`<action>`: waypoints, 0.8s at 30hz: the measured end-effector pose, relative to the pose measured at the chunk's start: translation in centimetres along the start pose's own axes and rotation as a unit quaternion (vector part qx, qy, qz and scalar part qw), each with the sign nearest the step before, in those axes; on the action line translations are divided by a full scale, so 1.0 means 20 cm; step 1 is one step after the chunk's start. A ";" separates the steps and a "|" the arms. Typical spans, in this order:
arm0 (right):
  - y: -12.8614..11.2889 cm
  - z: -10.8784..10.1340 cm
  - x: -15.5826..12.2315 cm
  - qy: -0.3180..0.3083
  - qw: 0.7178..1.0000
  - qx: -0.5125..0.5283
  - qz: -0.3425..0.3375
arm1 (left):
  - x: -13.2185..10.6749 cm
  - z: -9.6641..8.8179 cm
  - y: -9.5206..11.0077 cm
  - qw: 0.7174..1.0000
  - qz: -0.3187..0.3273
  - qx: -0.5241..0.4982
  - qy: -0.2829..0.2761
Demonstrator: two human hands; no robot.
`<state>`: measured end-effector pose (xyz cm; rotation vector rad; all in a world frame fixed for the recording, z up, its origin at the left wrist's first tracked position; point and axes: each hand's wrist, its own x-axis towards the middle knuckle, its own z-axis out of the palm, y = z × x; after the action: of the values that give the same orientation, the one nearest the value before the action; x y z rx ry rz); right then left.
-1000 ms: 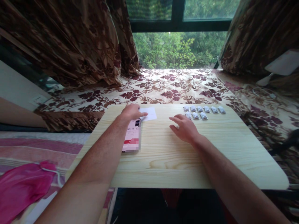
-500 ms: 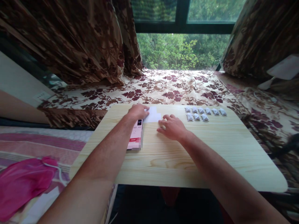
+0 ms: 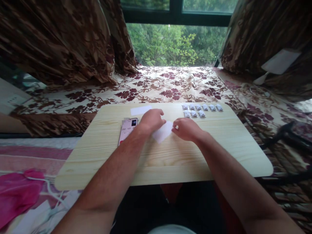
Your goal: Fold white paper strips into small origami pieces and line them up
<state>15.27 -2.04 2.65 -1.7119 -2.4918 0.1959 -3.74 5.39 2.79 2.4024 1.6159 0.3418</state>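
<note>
Both hands grip one small white paper sheet [image 3: 162,131] over the pale wooden table [image 3: 170,159]: left hand [image 3: 151,121] on its left edge, right hand [image 3: 187,128] on its right corner. Beside the left forearm lies a lit smartphone [image 3: 127,130]; a white paper stack [image 3: 141,110] and small folded white paper pieces [image 3: 201,110] sit farther back.

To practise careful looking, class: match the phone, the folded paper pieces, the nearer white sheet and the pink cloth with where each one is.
1 phone; 2 folded paper pieces; 3 nearer white sheet; 4 pink cloth.
A between left hand and right hand; B off the table, lower left; C two rows, table's far right; D flat on the table, beside the left wrist.
Pairs: 1-D, 2-C, 3-A, 4-B.
</note>
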 end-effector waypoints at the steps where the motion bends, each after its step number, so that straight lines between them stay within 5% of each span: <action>1: 0.01 0.01 0.03 0.007 1.000 -0.001 0.021 | -0.04 0.03 0.06 1.000 0.005 0.011 -0.015; 7: 0.02 0.05 0.08 0.061 0.994 -0.002 0.089 | -0.19 0.12 0.21 0.996 -0.018 0.082 0.006; 24: 0.08 0.17 0.05 0.176 0.954 0.207 0.123 | -0.19 0.21 0.16 0.991 -0.024 -0.096 0.087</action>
<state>15.81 -0.78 -0.98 -1.6917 -1.8281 0.3696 -0.95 0.51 -0.48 2.2400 1.6244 0.6819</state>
